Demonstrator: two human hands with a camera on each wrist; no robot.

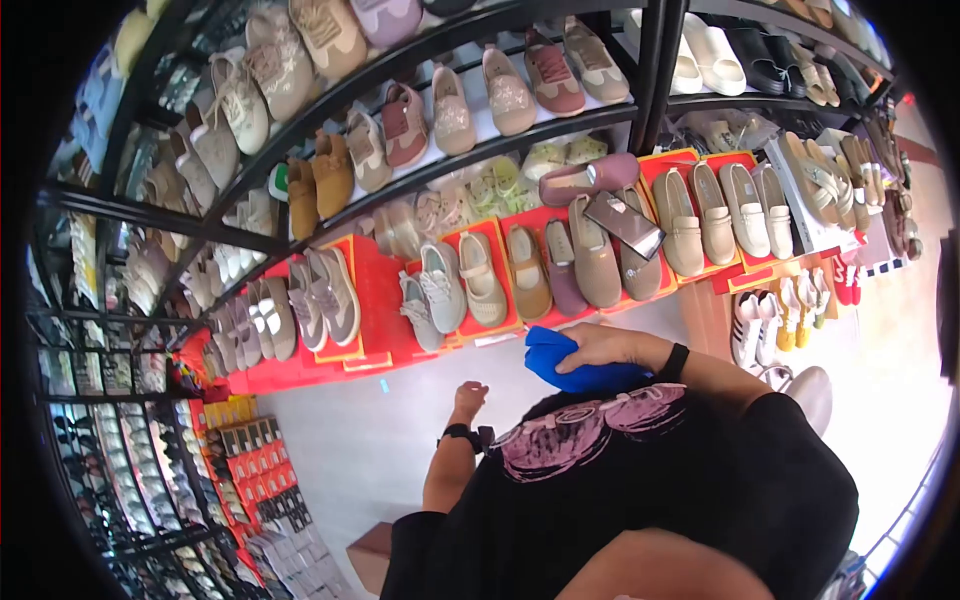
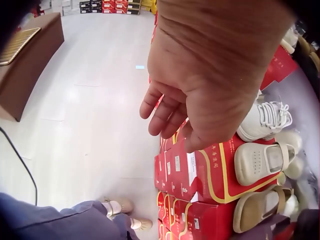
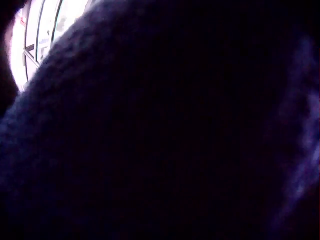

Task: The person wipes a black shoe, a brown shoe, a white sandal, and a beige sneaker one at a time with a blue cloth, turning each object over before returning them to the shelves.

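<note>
My right hand (image 1: 608,346) grips a folded blue cloth (image 1: 546,362) in front of my body, thumb over its top. Fabric (image 3: 150,125), dark and close to the lens, covers almost the whole right wrist view. My left hand (image 1: 468,400) holds nothing and hangs over the pale floor, fingers loosely curled. In the left wrist view that hand (image 2: 200,95) overlaps the red shoe boxes (image 2: 180,170). Beyond it are a white lace-up shoe (image 2: 264,120) and a beige strapped shoe (image 2: 260,162). A dark, flat, phone-like thing (image 1: 625,222) lies across shoes at the display's centre.
A row of shoes on red boxes (image 1: 385,300) runs across in front of me, with black shelves (image 1: 400,190) of shoes above. A mauve shoe (image 1: 590,180) lies across others. To the left wrist view's left stands a brown bench (image 2: 35,55). White sneakers (image 1: 755,325) stand lower right.
</note>
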